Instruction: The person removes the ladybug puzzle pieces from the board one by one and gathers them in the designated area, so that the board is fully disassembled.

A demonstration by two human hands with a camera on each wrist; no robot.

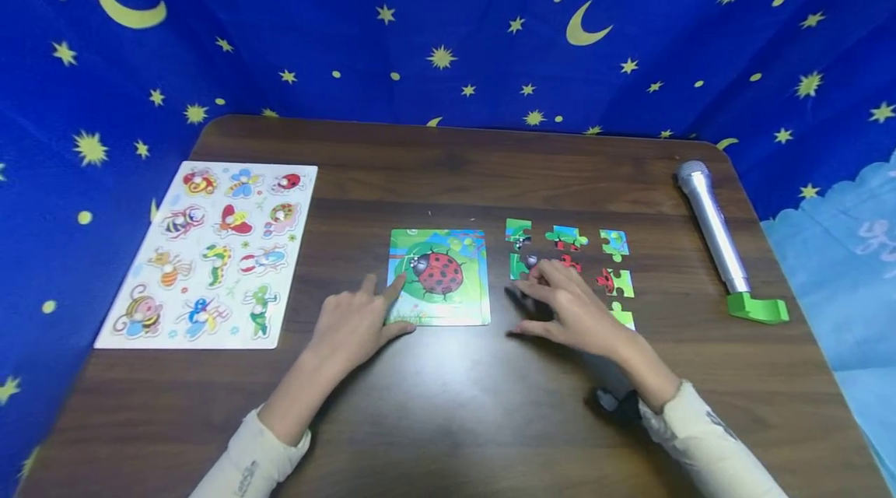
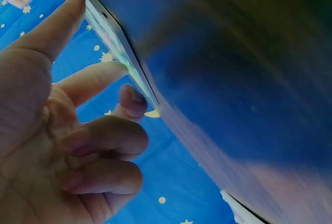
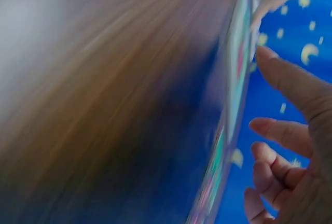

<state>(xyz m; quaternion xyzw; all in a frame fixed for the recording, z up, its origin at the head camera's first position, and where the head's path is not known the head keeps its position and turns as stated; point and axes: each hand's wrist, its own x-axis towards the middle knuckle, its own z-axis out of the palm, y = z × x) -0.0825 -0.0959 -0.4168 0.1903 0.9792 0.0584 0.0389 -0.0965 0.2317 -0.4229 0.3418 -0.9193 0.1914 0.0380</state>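
A square ladybug puzzle board (image 1: 470, 303) lies flat at the middle of the table. My left hand (image 1: 350, 324) is at its left side, index finger on the left edge and thumb at the near corner; the left wrist view shows the other fingers bent, holding nothing. Right of the board, several loose jigsaw pieces (image 1: 619, 282) with green, red and blue parts are laid out in rows. Over the nearer left ones hovers my right hand (image 1: 577, 311), which partly hides them. Its thumb (image 3: 290, 79) and index finger are apart with nothing between them.
On the left lies a white peg board (image 1: 234, 288) with colourful insect figures. A silver toy microphone (image 1: 714, 226) with a green base (image 1: 757, 309) lies near the right edge. Behind the wooden table (image 1: 448, 436) hangs a blue curtain (image 1: 392, 31) with stars and moons.
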